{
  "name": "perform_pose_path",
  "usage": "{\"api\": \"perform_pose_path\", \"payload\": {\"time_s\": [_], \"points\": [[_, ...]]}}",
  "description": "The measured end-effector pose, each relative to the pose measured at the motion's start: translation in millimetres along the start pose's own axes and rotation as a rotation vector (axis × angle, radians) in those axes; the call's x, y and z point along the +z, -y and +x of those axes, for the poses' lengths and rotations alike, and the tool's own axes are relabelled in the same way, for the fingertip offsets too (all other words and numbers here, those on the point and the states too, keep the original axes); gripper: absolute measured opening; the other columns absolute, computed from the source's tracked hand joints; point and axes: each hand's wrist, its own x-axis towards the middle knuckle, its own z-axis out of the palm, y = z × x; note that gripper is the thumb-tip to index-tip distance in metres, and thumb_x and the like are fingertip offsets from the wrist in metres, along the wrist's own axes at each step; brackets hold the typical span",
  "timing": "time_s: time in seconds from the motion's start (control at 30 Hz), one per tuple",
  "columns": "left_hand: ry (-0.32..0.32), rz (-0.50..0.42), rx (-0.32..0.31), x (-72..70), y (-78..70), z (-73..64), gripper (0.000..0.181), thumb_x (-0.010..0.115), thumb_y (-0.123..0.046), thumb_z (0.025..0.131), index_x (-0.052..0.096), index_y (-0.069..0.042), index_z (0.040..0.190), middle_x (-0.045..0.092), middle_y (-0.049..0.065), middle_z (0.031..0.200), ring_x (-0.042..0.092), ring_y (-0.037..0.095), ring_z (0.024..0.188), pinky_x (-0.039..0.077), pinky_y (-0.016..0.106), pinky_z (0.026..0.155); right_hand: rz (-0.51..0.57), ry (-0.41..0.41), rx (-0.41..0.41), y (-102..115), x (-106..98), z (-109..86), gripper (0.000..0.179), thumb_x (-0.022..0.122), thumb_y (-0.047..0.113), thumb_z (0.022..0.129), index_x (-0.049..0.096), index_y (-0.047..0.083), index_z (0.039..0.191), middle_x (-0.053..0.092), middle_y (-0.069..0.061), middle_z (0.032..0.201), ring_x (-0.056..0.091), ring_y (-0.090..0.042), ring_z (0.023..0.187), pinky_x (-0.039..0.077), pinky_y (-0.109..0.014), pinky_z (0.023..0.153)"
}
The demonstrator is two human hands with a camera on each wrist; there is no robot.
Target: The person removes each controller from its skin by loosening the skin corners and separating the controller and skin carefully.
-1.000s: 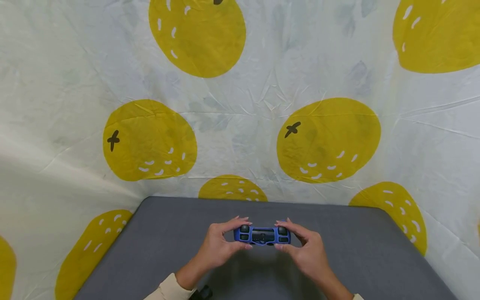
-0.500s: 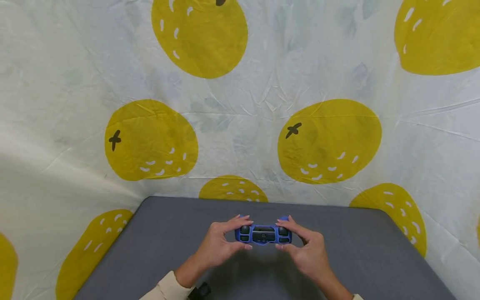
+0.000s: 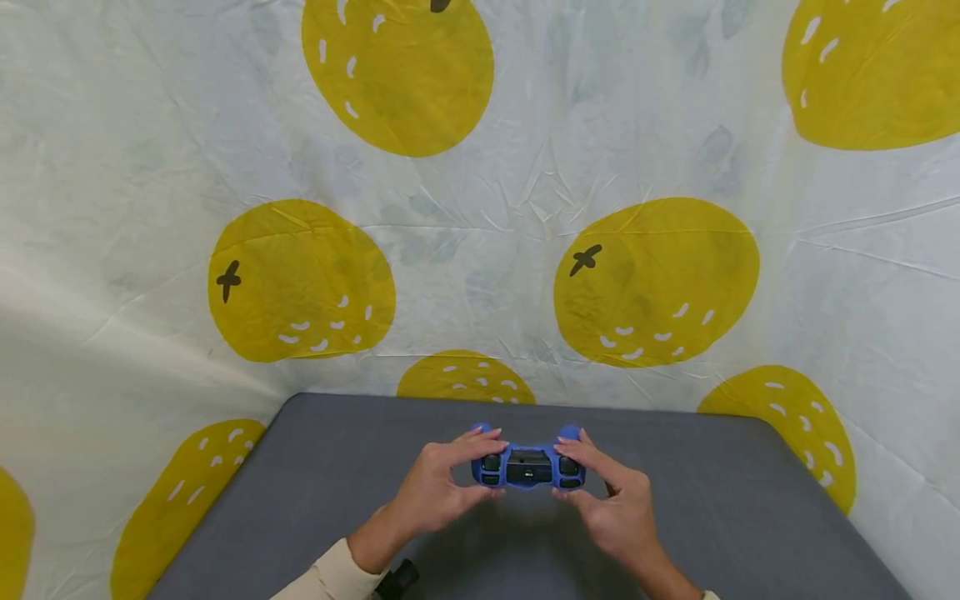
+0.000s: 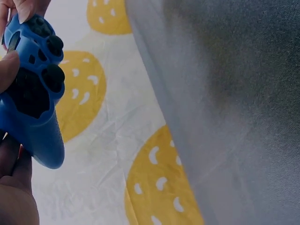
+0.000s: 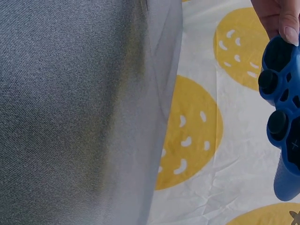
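Note:
A game controller in a blue cover [image 3: 529,468] is held up above the grey surface, its edge with the black shoulder buttons facing the head camera. My left hand [image 3: 438,485] pinches its left end, thumb below and fingers on top. At the other end my right hand [image 3: 618,492] grips it in the same way. In the left wrist view the blue controller [image 4: 40,136] shows its black thumbsticks and one grip, with the left fingers [image 4: 16,166] behind it. The right wrist view catches only part of the controller [image 5: 283,180] at its right edge.
A grey cloth-covered table [image 3: 360,433] spreads beneath the hands. White fabric with large yellow fruit prints [image 3: 480,275] hangs behind and along both sides. A black strap device [image 3: 397,579] sits by the left wrist.
The controller has tilted slightly, so that more of its blue grips shows beyond the fingers. Both hands keep their hold and have barely shifted.

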Motion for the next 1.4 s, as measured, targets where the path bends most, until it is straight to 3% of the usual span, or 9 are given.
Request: {"api": "perform_pose_path", "payload": {"time_s": [0.13,0.33,0.7,0.8,0.93,1.03,1.1,1.17,1.4], "points": [[0.010,0.019,0.029,-1.5,0.0,0.2,0.062,0.097,-0.015,0.070,0.075,-0.014,0.128,0.074,0.009,0.132,0.069,0.036,0.125,0.054,0.053,0.105,0.024,-0.002,-0.036,-3,0,-1.0,0.061,0.087,-0.026,0.055,0.077,-0.006,0.111,0.080,-0.013,0.112,0.062,-0.011,0.133,0.050,-0.020,0.105],[-0.027,0.064,0.143,-0.5,3.2,0.8,0.059,0.098,-0.010,0.068,0.076,-0.009,0.123,0.077,0.011,0.124,0.074,0.029,0.117,0.056,0.047,0.104,0.029,-0.007,-0.091,-6,2,-0.1,0.062,0.086,-0.029,0.053,0.076,-0.007,0.110,0.080,-0.015,0.111,0.065,-0.011,0.130,0.050,-0.023,0.107],[-0.114,0.084,0.303,1.8,6.8,2.0,0.054,0.093,0.002,0.071,0.075,-0.004,0.121,0.079,0.015,0.117,0.077,0.031,0.109,0.058,0.051,0.099,-0.084,0.061,-0.199,-1,0,8.0,0.063,0.084,-0.026,0.057,0.076,-0.001,0.113,0.078,-0.022,0.112,0.066,-0.011,0.130,0.048,-0.023,0.110],[-0.107,0.093,0.309,0.9,7.6,2.7,0.055,0.092,0.004,0.071,0.074,-0.004,0.122,0.079,0.013,0.118,0.076,0.031,0.111,0.057,0.051,0.101,-0.093,0.068,-0.237,-1,0,9.1,0.063,0.084,-0.027,0.055,0.076,-0.001,0.112,0.077,-0.024,0.111,0.067,-0.009,0.128,0.048,-0.023,0.110],[-0.062,0.097,0.208,-0.9,5.5,3.2,0.056,0.091,0.004,0.072,0.074,-0.007,0.125,0.077,0.009,0.124,0.073,0.027,0.121,0.055,0.046,0.106,-0.130,0.061,-0.293,-3,0,8.5,0.061,0.087,-0.023,0.055,0.076,-0.002,0.111,0.077,-0.025,0.109,0.067,-0.008,0.127,0.048,-0.023,0.110],[-0.026,0.115,0.148,-2.8,2.4,4.3,0.056,0.092,0.000,0.074,0.074,-0.009,0.126,0.076,0.007,0.128,0.070,0.025,0.126,0.053,0.043,0.109,-0.171,0.036,-0.347,-7,0,8.1,0.036,0.090,0.001,0.077,0.077,-0.003,0.110,0.078,-0.024,0.108,0.067,-0.008,0.127,0.048,-0.022,0.109],[-0.012,0.150,0.166,-4.0,2.0,5.7,0.057,0.093,-0.003,0.073,0.074,-0.009,0.126,0.076,0.007,0.129,0.069,0.024,0.127,0.053,0.042,0.109,-0.182,0.018,-0.389,-11,1,8.5,0.030,0.084,0.017,0.089,0.077,-0.005,0.108,0.078,-0.024,0.106,0.068,-0.008,0.126,0.048,-0.023,0.109],[-0.005,0.194,0.216,-5.2,3.4,6.9,0.057,0.095,-0.005,0.072,0.075,-0.009,0.125,0.076,0.007,0.128,0.070,0.024,0.126,0.052,0.041,0.109,-0.189,0.000,-0.429,-14,2,9.4,0.039,0.072,0.032,0.098,0.076,-0.006,0.105,0.078,-0.024,0.105,0.068,-0.008,0.126,0.048,-0.025,0.110],[-0.015,0.345,0.393,-11.8,7.6,12.0,0.054,0.097,-0.005,0.068,0.077,-0.008,0.119,0.077,0.008,0.125,0.073,0.024,0.120,0.053,0.039,0.109,-0.217,-0.009,-0.487,-16,5,11.0,0.037,0.072,0.029,0.099,0.077,-0.007,0.103,0.078,-0.023,0.108,0.068,-0.009,0.127,0.047,-0.026,0.112]]}}
